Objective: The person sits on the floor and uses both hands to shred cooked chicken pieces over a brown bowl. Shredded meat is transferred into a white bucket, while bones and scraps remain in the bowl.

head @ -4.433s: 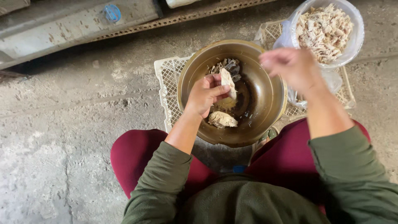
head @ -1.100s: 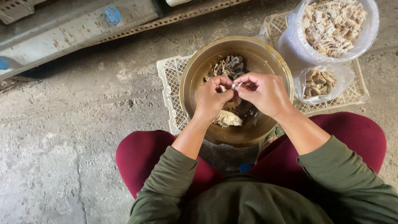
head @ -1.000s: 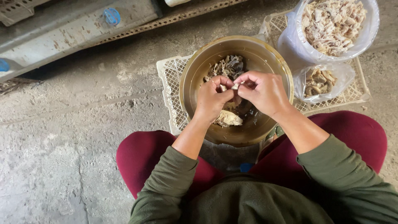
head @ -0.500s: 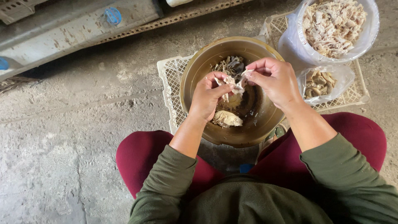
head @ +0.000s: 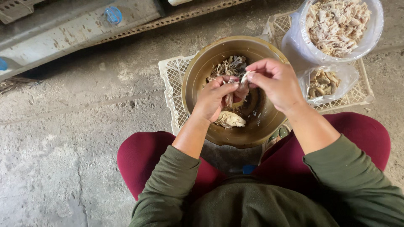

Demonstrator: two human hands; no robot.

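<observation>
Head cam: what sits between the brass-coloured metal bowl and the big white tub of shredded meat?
A small clear plastic bag of brownish scraps, on the white plastic crate. Head view.

The floor (head: 71, 138) is rough grey concrete, stained and pitted, with pale patches and fine cracks. A weathered grey metal beam (head: 75, 29) runs along the top edge, bearing a blue round cap (head: 113, 15). Behind the beam lies a strip of perforated mesh (head: 189, 14). Lighting is soft daylight.

- Round brass-coloured metal bowl (head: 202, 75)
- Cream lattice-patterned plastic crate (head: 172, 80)
- Pale beige shredded meat in clear bag (head: 336, 23)
- Maroon trousers (head: 143, 157)
- Olive-green sleeves (head: 168, 185)
</observation>
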